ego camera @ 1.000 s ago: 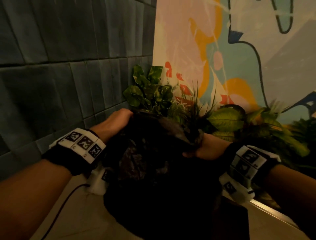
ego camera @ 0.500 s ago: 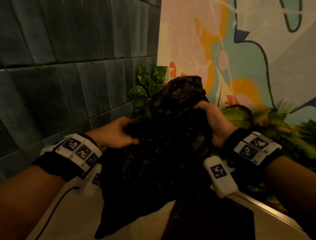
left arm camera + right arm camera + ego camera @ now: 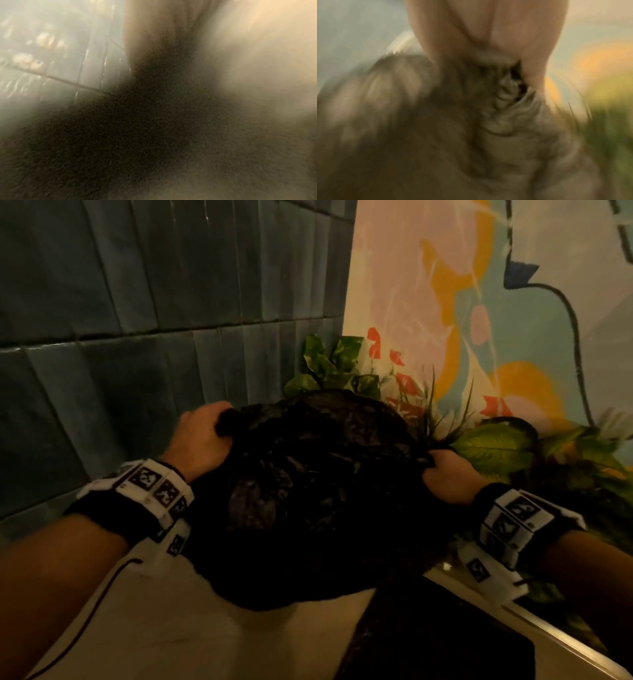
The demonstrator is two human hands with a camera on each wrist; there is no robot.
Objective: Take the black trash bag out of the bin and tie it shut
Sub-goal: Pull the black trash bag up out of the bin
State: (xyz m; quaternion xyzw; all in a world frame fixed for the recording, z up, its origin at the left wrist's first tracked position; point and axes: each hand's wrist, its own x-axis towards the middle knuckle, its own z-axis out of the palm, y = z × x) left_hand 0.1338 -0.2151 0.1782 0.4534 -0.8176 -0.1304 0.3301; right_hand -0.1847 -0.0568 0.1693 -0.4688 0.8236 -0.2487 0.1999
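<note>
The black trash bag (image 3: pixel 318 494) hangs in the air between my two hands, puffed out and crinkled, its lower end above the pale floor. My left hand (image 3: pixel 202 436) grips a bunched corner of the bag's top at the left. At the right, my right hand (image 3: pixel 445 474) clutches another bunch of the rim. In the right wrist view, my fingers (image 3: pixel 537 44) curl round gathered, wrinkled bag plastic (image 3: pixel 505 111). The left wrist view is blurred, with only dark bag (image 3: pixel 145 128) filling it. The bin (image 3: pixel 442 645) shows as a dark shape at the lower right.
A blue-grey tiled wall (image 3: pixel 137 337) stands at the left and a painted mural wall (image 3: pixel 496 302) at the right. Green leafy plants (image 3: pixel 493 446) fill the corner behind the bag, in a planter with a metal edge (image 3: pixel 548 631). Pale floor (image 3: pixel 171 628) lies below.
The right hand has dropped from high over the bag to the right side, and both hands have spread apart. The bag now stretches wide between them.
</note>
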